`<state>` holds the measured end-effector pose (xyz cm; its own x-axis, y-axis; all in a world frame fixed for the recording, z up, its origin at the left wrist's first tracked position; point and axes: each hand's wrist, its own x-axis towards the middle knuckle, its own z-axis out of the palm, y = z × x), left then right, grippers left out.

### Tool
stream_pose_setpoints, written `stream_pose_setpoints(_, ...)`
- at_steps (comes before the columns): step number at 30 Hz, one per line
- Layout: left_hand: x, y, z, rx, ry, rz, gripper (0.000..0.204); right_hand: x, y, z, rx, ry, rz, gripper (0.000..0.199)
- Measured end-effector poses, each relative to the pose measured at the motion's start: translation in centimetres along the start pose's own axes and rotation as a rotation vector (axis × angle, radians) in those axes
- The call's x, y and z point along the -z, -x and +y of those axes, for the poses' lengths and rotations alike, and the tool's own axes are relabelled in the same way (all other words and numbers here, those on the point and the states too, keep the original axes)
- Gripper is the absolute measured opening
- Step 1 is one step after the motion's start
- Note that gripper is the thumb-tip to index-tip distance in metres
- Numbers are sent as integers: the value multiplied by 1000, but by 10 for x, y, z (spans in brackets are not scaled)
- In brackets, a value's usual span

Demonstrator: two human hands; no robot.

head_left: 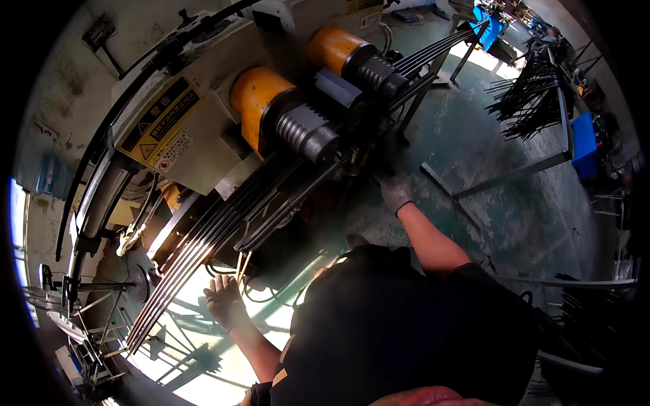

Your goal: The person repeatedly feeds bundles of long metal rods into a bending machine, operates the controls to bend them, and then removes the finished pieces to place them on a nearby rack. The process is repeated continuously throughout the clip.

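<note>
My left hand [226,301], in a dark glove, is raised below the long metal rods [196,243] with its fingers apart and nothing visible in it. Just above it are two thin, pale yellow sticks [244,265]. My right hand [395,193] wears a grey knit glove and reaches toward the shadowed underside of the machine. Its fingertips are lost in the dark, so a grip cannot be made out. The rods run side by side past two orange housings [256,101] with ribbed dark cylinders [308,135].
A warning label [160,125] marks the machine's grey body. At the upper right, a bundle of dark rods [531,95] lies on a metal stand [511,174] near a blue panel [583,145]. More dark rods [596,318] are stacked at the lower right.
</note>
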<state>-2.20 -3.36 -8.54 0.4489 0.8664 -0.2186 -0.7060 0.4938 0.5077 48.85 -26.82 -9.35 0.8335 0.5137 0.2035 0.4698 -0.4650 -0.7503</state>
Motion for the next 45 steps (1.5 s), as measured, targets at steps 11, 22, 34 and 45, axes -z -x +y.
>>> stream_pose_setpoints(11,-118,-17,48,-482,-203,-76,51,8,-103,-94,-271,-994,137,41)
stream_pose_setpoints(22,-331,-25,102,-834,-647,67,51,-45,-172,-41,40,-814,91,33)
stream_pose_setpoints(34,-487,-54,30,-1112,-1440,-54,27,-41,-200,-42,236,-470,26,44)
stream_pose_setpoints(45,-577,-96,-16,-1640,-1968,-625,20,-24,-192,-61,104,-565,-79,46)
